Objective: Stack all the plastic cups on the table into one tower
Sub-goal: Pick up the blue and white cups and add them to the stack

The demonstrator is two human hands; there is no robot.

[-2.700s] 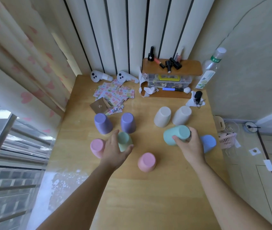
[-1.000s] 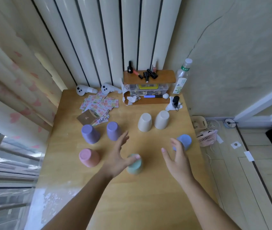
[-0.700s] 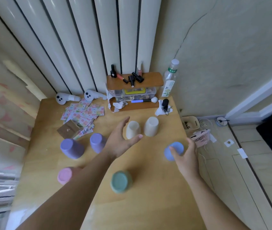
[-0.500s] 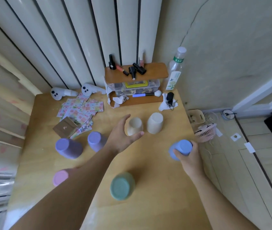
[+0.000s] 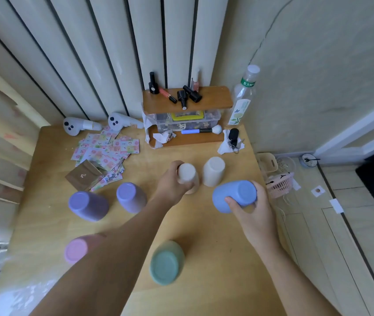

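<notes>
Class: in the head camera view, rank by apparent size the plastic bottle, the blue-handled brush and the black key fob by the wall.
1. Plastic bottle: clearly the largest.
2. Blue-handled brush: shorter and much thinner.
3. Black key fob: smallest.
All three sit at a similar distance, so the order looks reliable.

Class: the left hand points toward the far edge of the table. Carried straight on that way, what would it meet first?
The left hand already grips a cream cup. Past it, probably the crumpled paper before the wooden organiser, though depth is unclear.
</notes>
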